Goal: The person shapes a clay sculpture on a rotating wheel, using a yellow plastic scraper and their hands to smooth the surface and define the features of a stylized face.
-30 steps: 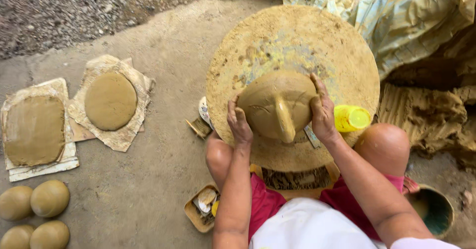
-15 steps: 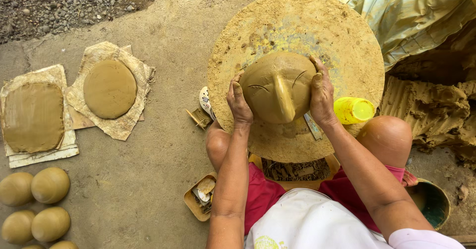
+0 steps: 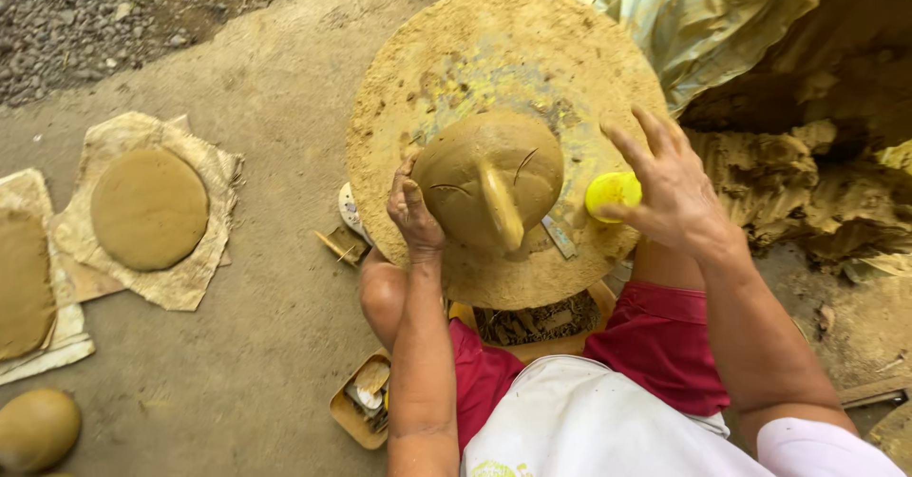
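while left hand (image 3: 414, 213) cups it, smooth domed clay lump (image 3: 484, 178), ridged, right hand (image 3: 665, 187) open, perhaps touching yellow sponge (image 3: 612, 192)

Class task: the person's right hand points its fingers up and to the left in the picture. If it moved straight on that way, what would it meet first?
Probably the bare clay-smeared round wheel board past the yellow sponge under the right hand; the clay mound lies lower left of that line. Height is unclear.

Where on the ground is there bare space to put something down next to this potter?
The widest bare patch is the dirt floor between the flat clay disc on paper and the round wheel board. Near the left hand it is crowded: small tray, knees, clay dome. The right hand is at the yellow sponge.
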